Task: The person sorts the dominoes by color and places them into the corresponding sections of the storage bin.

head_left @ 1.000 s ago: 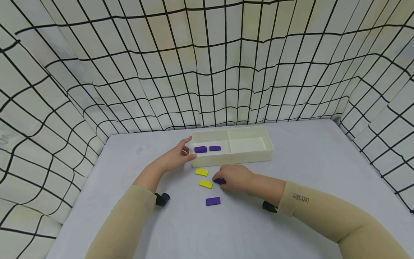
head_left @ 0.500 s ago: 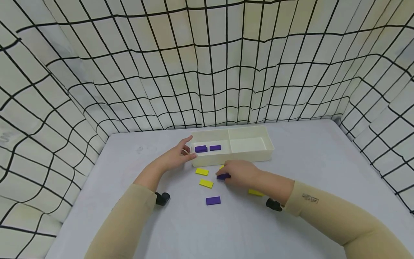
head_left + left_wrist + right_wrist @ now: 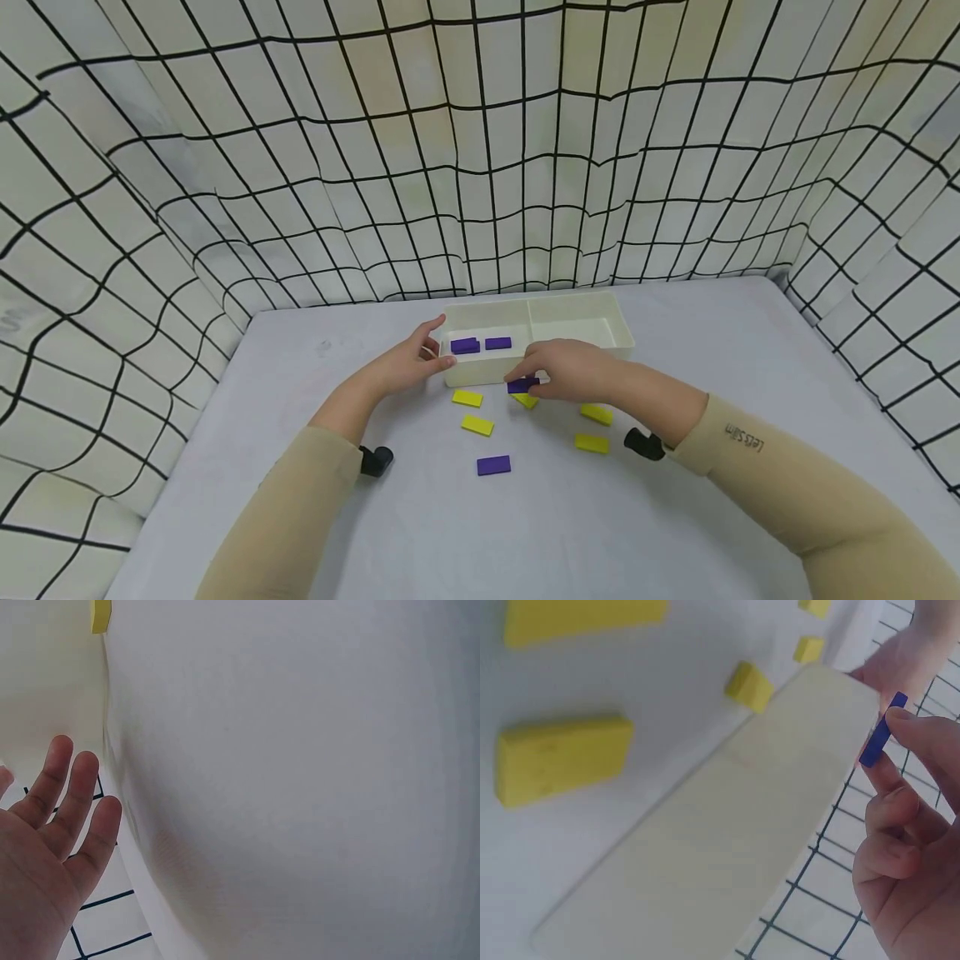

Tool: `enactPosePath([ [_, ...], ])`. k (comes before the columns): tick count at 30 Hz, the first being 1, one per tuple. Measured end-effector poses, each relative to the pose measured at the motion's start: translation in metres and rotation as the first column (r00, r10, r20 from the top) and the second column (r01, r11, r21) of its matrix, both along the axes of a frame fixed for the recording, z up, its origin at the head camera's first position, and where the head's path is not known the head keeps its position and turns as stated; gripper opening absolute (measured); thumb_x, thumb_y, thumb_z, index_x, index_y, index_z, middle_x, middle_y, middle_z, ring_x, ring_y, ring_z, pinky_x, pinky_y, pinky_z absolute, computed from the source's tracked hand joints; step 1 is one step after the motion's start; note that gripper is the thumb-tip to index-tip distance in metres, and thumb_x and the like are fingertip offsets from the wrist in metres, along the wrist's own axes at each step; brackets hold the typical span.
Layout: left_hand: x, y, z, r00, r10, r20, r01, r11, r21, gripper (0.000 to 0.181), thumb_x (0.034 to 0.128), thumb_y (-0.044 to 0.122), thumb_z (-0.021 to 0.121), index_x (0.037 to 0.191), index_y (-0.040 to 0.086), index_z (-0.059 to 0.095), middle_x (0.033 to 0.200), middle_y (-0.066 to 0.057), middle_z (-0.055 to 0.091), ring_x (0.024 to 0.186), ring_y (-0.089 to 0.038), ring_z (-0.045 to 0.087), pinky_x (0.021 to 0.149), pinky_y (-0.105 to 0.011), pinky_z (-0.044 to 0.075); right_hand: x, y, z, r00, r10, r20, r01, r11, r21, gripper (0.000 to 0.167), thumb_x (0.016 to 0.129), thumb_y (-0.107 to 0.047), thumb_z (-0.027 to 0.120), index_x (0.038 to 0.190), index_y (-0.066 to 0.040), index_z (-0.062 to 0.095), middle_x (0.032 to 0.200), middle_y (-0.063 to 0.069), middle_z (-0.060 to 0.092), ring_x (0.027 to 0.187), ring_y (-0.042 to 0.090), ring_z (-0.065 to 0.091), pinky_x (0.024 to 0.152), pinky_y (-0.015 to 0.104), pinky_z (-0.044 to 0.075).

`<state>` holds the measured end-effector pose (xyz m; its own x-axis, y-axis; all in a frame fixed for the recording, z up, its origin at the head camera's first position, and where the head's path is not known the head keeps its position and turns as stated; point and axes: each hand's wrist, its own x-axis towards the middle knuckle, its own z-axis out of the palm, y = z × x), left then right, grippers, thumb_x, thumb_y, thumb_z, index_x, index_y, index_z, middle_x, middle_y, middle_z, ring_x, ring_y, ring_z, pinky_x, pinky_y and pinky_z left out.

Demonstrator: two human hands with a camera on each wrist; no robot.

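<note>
My right hand (image 3: 576, 371) pinches a purple rectangular block (image 3: 522, 385) between thumb and fingertips, just in front of the white two-compartment box (image 3: 478, 372). Seen from the right wrist, this block (image 3: 883, 730) is raised near the box's upper edge. My left hand (image 3: 407, 364) touches the box's left end, thumb by the front corner and index finger by the back one. The left wrist view shows three spread, nearly straight fingers of that hand (image 3: 52, 855). Several purple blocks (image 3: 498, 343) lie in the left compartment; the right one's near part is hidden behind my right hand.
Yellow blocks (image 3: 477, 426) lie scattered on the white cloth-covered table (image 3: 420, 533), some left of my right hand and some below its wrist. A single purple block (image 3: 493, 465) lies nearer the front. Black-gridded white curtain (image 3: 510, 167) surrounds the table's back and sides.
My right hand has lifted the purple block and carried it toward the box's front wall, uncovering yellow blocks beneath hand and wrist. The left hand and box have stayed put.
</note>
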<state>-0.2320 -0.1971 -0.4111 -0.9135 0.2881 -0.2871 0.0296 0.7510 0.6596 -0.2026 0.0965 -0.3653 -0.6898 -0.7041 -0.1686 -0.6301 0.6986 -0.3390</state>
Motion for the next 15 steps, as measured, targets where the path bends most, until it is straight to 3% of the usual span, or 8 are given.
enactPosePath([
  [8,-0.001,-0.001,0.0,1.0,0.008,0.009,-0.008,1.0,-0.011,0.088,0.0949,0.051,0.061,0.16,0.033,0.004,0.141,-0.013,0.045,0.127,-0.032,0.047,0.106,-0.056,0.038,-0.026,0.002,0.017,1.0,0.005,-0.022,-0.005,1.0,0.006,0.035,0.094,-0.021,0.07,0.128,-0.03,0.069,0.112,-0.007,0.064,0.089,0.016,0.056,0.076,0.028,0.049],
  [15,0.0,-0.001,0.0,1.0,-0.001,0.011,0.001,1.0,0.005,0.088,0.0954,0.049,0.061,0.16,0.031,0.005,0.141,-0.014,0.045,0.128,-0.033,0.047,0.107,-0.056,0.037,-0.046,-0.005,0.019,1.0,-0.016,-0.003,0.015,1.0,-0.019,0.035,0.094,-0.021,0.07,0.128,-0.027,0.069,0.111,-0.007,0.065,0.09,0.016,0.056,0.077,0.028,0.05],
])
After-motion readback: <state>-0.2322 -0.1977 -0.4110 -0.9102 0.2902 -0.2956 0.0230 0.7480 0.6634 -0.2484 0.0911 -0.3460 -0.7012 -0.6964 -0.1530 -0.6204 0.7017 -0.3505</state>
